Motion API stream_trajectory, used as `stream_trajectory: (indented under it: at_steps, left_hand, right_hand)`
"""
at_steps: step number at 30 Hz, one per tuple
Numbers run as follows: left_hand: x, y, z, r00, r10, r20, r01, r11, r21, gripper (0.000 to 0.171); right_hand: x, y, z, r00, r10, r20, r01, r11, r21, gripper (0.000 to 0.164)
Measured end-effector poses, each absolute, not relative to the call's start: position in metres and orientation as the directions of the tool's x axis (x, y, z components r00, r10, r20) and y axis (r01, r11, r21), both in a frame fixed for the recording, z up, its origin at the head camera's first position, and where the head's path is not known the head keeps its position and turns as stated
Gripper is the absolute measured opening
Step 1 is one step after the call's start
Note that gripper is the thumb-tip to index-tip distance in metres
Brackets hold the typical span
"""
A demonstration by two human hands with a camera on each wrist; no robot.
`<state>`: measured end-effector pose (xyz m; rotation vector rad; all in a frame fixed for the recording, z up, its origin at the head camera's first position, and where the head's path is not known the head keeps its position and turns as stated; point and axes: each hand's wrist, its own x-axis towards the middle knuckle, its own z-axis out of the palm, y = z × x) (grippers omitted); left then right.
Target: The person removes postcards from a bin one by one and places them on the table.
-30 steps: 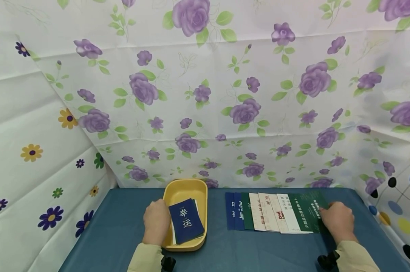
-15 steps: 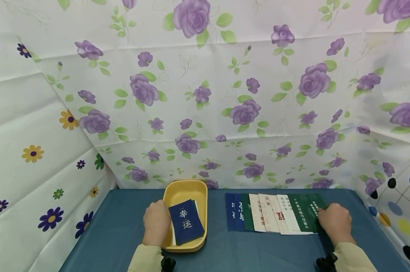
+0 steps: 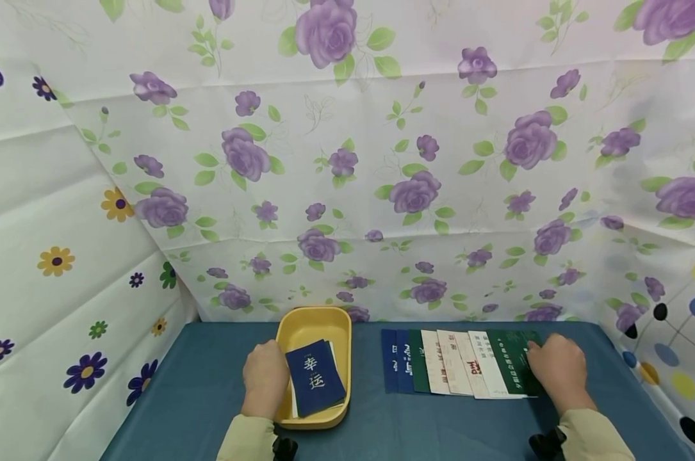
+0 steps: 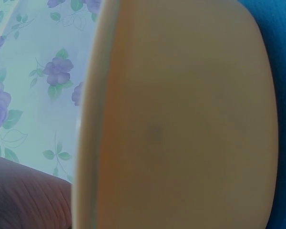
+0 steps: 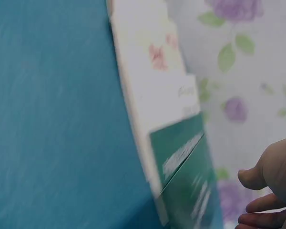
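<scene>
At the left side of a yellow plastic tray (image 3: 284,419), my left hand (image 3: 264,374) grips the rim. The left wrist view has the tray's outer wall (image 4: 190,114) filling most of it, with part of the hand beyond the rim. Inside the tray lies a small pile of cards, topped by a dark blue card (image 3: 315,378) with two white characters. My right hand (image 3: 559,370) is at the right end of a row of overlapping cards (image 3: 457,368), beside a dark green card (image 3: 517,358). In the right wrist view a gap shows between its thumb (image 5: 251,179) and fingers.
A dark blue-green cloth (image 3: 376,422) covers the table. Behind it hangs a white sheet (image 3: 370,109) with purple roses; other patterned sheets close off both sides. A black strap (image 3: 546,443) sits at the right wrist.
My right hand has moved left along the row's right end. The uppermost green card has slid left, and the row looks shorter there. The left hand and tray keep their places.
</scene>
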<state>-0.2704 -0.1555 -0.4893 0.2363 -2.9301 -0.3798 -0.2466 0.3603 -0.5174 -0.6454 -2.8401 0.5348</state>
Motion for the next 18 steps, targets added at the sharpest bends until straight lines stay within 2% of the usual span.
stream_trajectory:
  at_steps: [5, 10, 18]
  left_hand:
    - [-0.271, -0.156, -0.490, -0.973, -0.176, 0.151, -0.131, 0.954, 0.269, 0.009]
    - [-0.271, -0.156, -0.490, -0.971, -0.176, 0.164, -0.128, 0.955, 0.268, 0.009]
    - [-0.270, -0.155, -0.488, -0.972, -0.168, 0.167, -0.119, 0.956, 0.270, 0.009]
  right_hand:
    - [-0.253, 0.329, -0.496, -0.898, 0.391, 0.200, 0.284, 0.865, -0.415, 0.047]
    - [-0.260, 0.291, -0.475, -0.897, 0.312, 0.314, 0.144, 0.876, -0.460, 0.051]
    - [-0.262, 0.228, -0.452, -0.909, 0.215, 0.356, 0.002, 0.859, -0.513, 0.051]
